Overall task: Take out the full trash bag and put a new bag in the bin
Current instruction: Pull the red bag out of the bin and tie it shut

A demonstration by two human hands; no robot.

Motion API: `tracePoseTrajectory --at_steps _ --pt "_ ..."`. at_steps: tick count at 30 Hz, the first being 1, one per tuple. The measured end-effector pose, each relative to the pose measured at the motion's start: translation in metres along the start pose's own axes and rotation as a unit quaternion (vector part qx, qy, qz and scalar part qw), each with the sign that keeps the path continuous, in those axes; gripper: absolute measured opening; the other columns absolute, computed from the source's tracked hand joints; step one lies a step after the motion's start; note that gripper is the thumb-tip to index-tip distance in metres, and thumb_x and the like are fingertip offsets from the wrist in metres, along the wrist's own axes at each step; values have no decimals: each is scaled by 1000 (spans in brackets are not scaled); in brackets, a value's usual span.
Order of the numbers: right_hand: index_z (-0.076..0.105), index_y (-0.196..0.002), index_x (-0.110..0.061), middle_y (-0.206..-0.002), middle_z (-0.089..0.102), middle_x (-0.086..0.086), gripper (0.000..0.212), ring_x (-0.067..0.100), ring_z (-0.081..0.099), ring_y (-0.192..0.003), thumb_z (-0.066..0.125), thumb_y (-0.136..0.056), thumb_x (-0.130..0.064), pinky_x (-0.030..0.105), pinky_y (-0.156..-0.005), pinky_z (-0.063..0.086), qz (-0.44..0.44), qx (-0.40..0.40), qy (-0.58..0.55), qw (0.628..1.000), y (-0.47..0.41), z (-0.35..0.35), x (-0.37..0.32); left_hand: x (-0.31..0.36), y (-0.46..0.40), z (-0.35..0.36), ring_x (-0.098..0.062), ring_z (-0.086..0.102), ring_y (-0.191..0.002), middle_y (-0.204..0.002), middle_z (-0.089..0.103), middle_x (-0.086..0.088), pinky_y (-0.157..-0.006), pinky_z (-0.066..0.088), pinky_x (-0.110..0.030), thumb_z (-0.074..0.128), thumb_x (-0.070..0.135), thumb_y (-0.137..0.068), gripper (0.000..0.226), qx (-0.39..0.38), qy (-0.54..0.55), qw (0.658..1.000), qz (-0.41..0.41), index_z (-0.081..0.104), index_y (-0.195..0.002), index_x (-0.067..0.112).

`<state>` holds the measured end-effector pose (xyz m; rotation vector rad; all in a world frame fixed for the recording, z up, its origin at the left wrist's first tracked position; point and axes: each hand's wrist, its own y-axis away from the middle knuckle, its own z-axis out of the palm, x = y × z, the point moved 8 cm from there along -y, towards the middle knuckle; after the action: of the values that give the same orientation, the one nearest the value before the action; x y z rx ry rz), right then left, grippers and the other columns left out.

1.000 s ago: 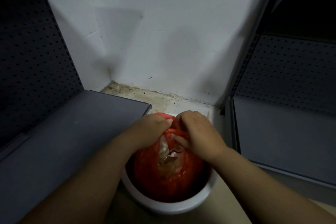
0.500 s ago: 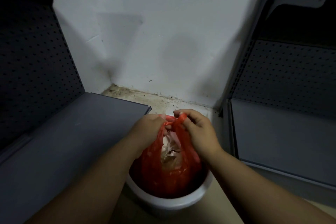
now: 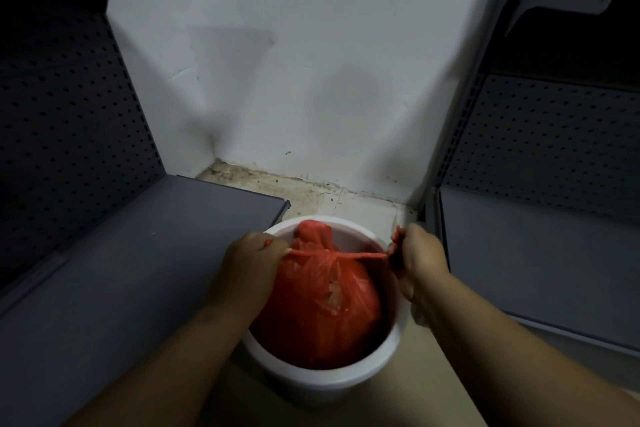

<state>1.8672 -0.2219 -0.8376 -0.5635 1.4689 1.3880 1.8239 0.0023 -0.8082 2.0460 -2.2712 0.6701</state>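
A full red trash bag point(image 3: 322, 308) sits inside a round white bin point(image 3: 322, 380) on the floor. Pale rubbish shows through the thin plastic. The bag's two handle strips are stretched flat into a taut line across its top. My left hand point(image 3: 247, 260) grips the left strip at the bin's left rim. Over the right rim, my right hand point(image 3: 417, 253) holds the right strip. The two hands are pulled well apart. A bunched red tip of the bag point(image 3: 313, 230) stands up behind the stretched strips.
A grey metal shelf point(image 3: 138, 270) with a dark pegboard back presses against the bin's left side. Another grey shelf unit point(image 3: 540, 270) stands to the right. A white wall point(image 3: 294, 80) closes the corner behind, with a dirty strip of floor point(image 3: 311, 191) below it.
My hands were together above the bag, working its handles. They have since moved apart sideways, drawing the handle strips tight across the bag's top.
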Motion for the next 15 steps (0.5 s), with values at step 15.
tracePoseTrajectory --at_steps 15 --pt "43 -53 -11 -34 35 2 53 17 38 -30 37 -96 -41 26 -47 41 54 -144 -192 969 10 47 6 -9 -3 32 -22 64 -101 -117 64 -10 -86 53 -39 56 29 -88 39 43 614 720 -322 49 -126 22"
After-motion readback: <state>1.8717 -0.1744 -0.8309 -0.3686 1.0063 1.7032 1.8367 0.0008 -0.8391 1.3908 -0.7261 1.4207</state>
